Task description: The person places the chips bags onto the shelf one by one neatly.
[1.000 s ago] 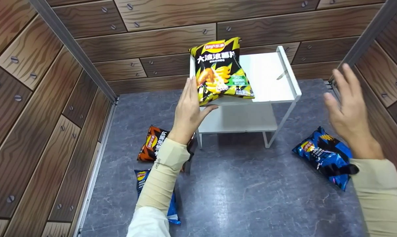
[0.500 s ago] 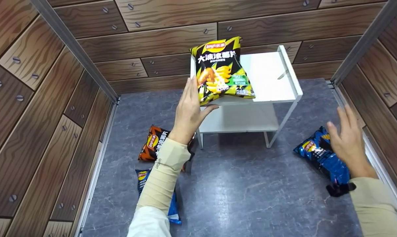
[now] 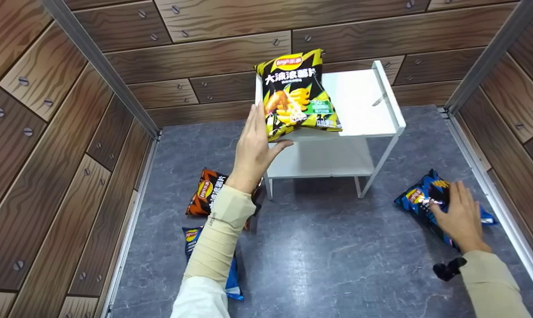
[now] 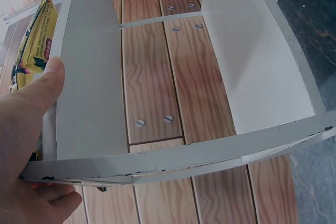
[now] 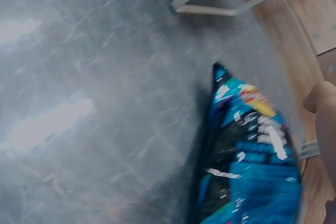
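Note:
My left hand (image 3: 253, 148) grips the front left corner of a small white side table (image 3: 350, 101). In the left wrist view its thumb lies over the table's edge and its fingers bend round the outer side. A yellow and black bag of potato chips (image 3: 293, 95) lies on the left of the tabletop, close beside those fingers. At the right, my right hand (image 3: 461, 216) is spread over a blue bag of chips (image 3: 419, 196) on the floor, covering part of it. In the right wrist view that blue bag (image 5: 262, 166) lies left of the hand.
An orange and black chip bag (image 3: 200, 194) and another blue chip bag (image 3: 234, 278) lie on the grey floor (image 3: 310, 251), partly behind my left arm. The table has a lower shelf (image 3: 319, 159). Wood-patterned walls (image 3: 222, 48) enclose the space on three sides.
My right hand has come down from beside the table's right to the blue chip bag on the floor. The left hand and the yellow bag keep their places.

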Demonstrator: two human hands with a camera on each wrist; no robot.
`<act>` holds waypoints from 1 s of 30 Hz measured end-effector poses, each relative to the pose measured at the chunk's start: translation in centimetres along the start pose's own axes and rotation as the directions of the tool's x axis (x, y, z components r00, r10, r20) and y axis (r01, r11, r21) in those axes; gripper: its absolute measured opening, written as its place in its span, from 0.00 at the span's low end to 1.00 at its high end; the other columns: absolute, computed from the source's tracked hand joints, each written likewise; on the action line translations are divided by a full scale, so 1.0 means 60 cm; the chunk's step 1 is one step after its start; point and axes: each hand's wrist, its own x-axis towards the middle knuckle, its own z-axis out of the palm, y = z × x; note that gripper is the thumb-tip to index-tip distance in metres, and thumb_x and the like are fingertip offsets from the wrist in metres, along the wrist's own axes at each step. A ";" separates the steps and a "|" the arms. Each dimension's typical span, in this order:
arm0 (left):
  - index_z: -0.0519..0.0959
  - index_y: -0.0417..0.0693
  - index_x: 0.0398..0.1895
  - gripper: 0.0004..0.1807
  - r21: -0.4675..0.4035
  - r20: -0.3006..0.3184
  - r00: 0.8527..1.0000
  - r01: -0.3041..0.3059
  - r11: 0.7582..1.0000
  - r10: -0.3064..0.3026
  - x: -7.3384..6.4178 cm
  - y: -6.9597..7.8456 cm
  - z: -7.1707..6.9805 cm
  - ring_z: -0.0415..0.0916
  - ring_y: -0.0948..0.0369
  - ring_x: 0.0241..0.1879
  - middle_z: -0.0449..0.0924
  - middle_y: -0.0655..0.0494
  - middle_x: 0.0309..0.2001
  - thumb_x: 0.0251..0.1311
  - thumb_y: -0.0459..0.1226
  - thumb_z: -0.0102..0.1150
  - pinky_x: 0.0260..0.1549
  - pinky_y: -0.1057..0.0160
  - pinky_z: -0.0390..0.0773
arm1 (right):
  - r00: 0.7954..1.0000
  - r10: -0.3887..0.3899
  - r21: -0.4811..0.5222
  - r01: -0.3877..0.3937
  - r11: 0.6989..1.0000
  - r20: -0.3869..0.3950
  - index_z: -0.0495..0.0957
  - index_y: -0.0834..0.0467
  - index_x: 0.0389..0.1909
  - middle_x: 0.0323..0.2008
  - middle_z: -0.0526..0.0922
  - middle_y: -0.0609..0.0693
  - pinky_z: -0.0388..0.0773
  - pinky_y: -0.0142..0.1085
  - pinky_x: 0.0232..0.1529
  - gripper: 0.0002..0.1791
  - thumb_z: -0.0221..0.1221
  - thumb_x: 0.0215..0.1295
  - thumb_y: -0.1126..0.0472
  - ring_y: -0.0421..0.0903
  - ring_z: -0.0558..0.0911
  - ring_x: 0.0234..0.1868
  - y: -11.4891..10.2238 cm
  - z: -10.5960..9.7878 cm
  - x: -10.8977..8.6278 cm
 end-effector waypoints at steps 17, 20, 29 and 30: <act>0.48 0.32 0.77 0.61 -0.011 0.036 0.999 0.037 0.999 -0.037 0.000 0.000 0.000 0.53 0.48 0.77 0.55 0.36 0.75 0.51 0.59 0.68 0.75 0.58 0.58 | 0.998 -0.015 -0.202 0.029 0.979 0.069 0.34 0.67 0.77 0.77 0.34 0.71 0.23 0.69 0.71 0.57 0.64 0.65 0.50 0.73 0.34 0.76 0.032 0.058 -0.027; 0.48 0.32 0.77 0.61 -0.013 0.036 0.999 0.035 0.999 -0.035 0.000 0.000 0.000 0.53 0.47 0.77 0.55 0.36 0.75 0.51 0.59 0.68 0.75 0.57 0.58 | 0.998 -0.010 -0.215 0.025 0.976 0.067 0.33 0.67 0.77 0.77 0.34 0.71 0.23 0.69 0.71 0.58 0.65 0.63 0.52 0.73 0.34 0.76 0.032 0.061 -0.027; 0.50 0.30 0.76 0.61 -0.020 0.007 1.000 0.012 1.000 -0.012 -0.001 0.001 -0.002 0.54 0.47 0.76 0.57 0.35 0.75 0.50 0.58 0.69 0.74 0.57 0.59 | 0.999 -0.049 -0.252 0.043 0.967 -0.019 0.40 0.68 0.77 0.76 0.43 0.72 0.32 0.71 0.71 0.50 0.61 0.65 0.61 0.74 0.45 0.74 0.028 0.065 -0.032; 0.50 0.30 0.76 0.61 -0.021 0.004 1.000 0.008 1.000 -0.008 -0.001 0.001 -0.002 0.54 0.47 0.76 0.57 0.35 0.75 0.51 0.57 0.69 0.74 0.57 0.59 | 0.998 -0.050 -0.253 0.043 0.966 -0.023 0.40 0.68 0.77 0.76 0.44 0.72 0.33 0.71 0.71 0.49 0.61 0.65 0.62 0.74 0.45 0.74 0.028 0.065 -0.032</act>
